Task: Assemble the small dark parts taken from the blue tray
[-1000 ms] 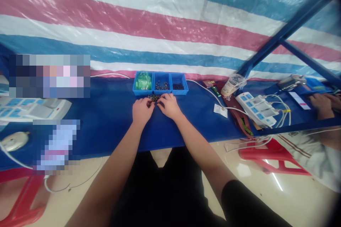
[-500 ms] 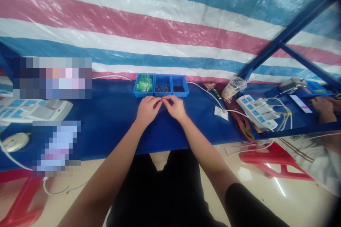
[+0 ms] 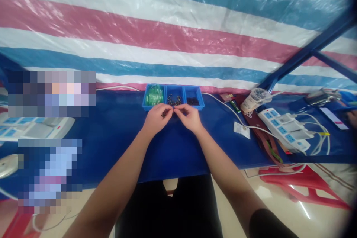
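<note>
My left hand (image 3: 157,119) and my right hand (image 3: 190,118) meet at the fingertips over the near side of three blue bins. Both are closed in a pinch. Small dark pieces (image 3: 166,112) show between the left thumb and fingers; their kind is too small to make out. What the right fingertips pinch is hidden. Just beyond the hands, the left bin holds green plastic pieces (image 3: 155,95). Small shiny metal parts (image 3: 174,100) lie in the middle bin, and small black parts (image 3: 193,101) in the right one.
On the blue table (image 3: 173,156), a plastic cup (image 3: 255,99), a white packet (image 3: 241,129), a brown strap (image 3: 258,130) and a power strip (image 3: 284,130) with cables lie to the right. Another power strip (image 3: 36,126) is at left. A phone (image 3: 334,118) and a person's hand (image 3: 353,117) are far right.
The view has shifted, so the table and bins sit lower in the picture. My hands stay together at the fingertips in front of the bins.
</note>
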Motion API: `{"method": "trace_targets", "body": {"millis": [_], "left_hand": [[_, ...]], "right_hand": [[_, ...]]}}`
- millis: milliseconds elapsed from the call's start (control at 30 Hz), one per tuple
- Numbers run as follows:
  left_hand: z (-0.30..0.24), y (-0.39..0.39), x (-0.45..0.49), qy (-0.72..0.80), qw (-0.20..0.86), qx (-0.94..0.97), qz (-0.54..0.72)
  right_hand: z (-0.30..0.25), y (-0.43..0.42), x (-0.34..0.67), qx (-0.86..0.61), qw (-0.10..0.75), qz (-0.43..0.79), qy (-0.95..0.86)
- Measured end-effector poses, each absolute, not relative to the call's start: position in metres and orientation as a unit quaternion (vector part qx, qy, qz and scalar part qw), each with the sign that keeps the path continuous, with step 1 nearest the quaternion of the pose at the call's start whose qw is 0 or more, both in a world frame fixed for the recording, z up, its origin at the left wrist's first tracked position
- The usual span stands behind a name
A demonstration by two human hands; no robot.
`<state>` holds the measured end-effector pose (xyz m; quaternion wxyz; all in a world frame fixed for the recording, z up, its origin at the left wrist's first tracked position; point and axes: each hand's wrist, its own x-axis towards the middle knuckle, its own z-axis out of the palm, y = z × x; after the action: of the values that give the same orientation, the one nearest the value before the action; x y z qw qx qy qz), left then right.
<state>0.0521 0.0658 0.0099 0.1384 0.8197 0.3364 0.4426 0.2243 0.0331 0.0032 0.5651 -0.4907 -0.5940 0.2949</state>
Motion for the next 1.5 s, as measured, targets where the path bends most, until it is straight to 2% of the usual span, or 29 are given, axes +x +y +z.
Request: {"method": "trace_targets", "body": {"millis": [233,1067,1500], "left_hand": [[0.007,0.066,0.048,0.384,0.169,0.795,0.439],[-0.002,0.064,0.052,0.413,0.168,0.819,0.362],[-0.004,0.063,0.052,0.416,0.185,0.809,0.371]], "right_hand": [[-0.005,0.036,0.222,-0.461,0.569,0.387,-0.561],[-0.008,0.033,0.226,-0.491,0.564,0.339,-0.571],[-0.01,0.033,0.226,-0.497,0.553,0.333,-0.579]]}}
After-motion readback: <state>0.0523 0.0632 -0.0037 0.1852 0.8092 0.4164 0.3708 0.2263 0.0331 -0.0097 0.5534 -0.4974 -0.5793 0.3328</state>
